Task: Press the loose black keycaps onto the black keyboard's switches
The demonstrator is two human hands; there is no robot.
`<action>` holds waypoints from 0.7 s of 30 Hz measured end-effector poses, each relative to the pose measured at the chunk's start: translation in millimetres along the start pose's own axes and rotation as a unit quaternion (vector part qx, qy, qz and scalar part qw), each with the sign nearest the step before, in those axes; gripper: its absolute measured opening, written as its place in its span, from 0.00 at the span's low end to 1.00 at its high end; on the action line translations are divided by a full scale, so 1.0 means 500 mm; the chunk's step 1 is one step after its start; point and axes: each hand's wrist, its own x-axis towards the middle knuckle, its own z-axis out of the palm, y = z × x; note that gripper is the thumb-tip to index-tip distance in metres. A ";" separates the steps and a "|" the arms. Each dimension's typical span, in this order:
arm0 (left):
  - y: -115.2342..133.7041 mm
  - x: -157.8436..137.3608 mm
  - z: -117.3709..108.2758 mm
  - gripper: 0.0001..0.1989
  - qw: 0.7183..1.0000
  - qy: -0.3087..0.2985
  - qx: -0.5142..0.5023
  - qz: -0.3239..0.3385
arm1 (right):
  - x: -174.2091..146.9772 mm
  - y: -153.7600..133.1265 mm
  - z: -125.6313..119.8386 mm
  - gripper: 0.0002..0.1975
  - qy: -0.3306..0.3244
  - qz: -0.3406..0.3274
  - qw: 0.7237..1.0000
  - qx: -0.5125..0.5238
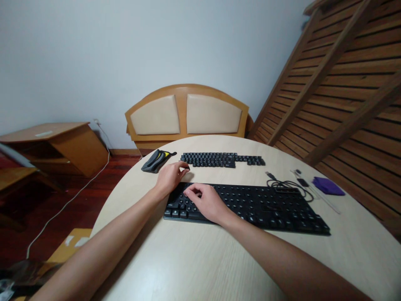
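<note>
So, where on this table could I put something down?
A broad bare patch of table lies between the left forearm and right forearm, on the near side of the keyboard. Another is right of the keyboard, nearer than the purple item. A strip runs behind the loose keys. It's crowded by the left hand and right hand, and around the cable.

black keyboard; white-lettered black keycaps; pale wood-grain table

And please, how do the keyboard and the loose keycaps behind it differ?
The keyboard is one solid board, while the loose keycaps lie as separate pieces in rows on the table. The keyboard has a cable; the loose keycaps have none. The keyboard is nearer the camera than the loose keycaps. Both are black.
</note>
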 end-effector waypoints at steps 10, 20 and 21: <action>0.007 -0.064 -0.053 0.13 0.989 -0.023 -0.111 0.096 | 0.010 -0.002 -0.037 0.07 0.064 -0.034 0.996 -0.042; -0.001 -0.064 -0.052 0.10 0.965 -0.080 -0.181 0.174 | 0.015 0.010 -0.075 0.11 0.001 -0.093 0.989 -0.115; 0.000 -0.064 -0.054 0.10 0.964 -0.082 -0.174 0.182 | 0.014 0.014 -0.072 0.10 -0.002 -0.090 0.990 -0.108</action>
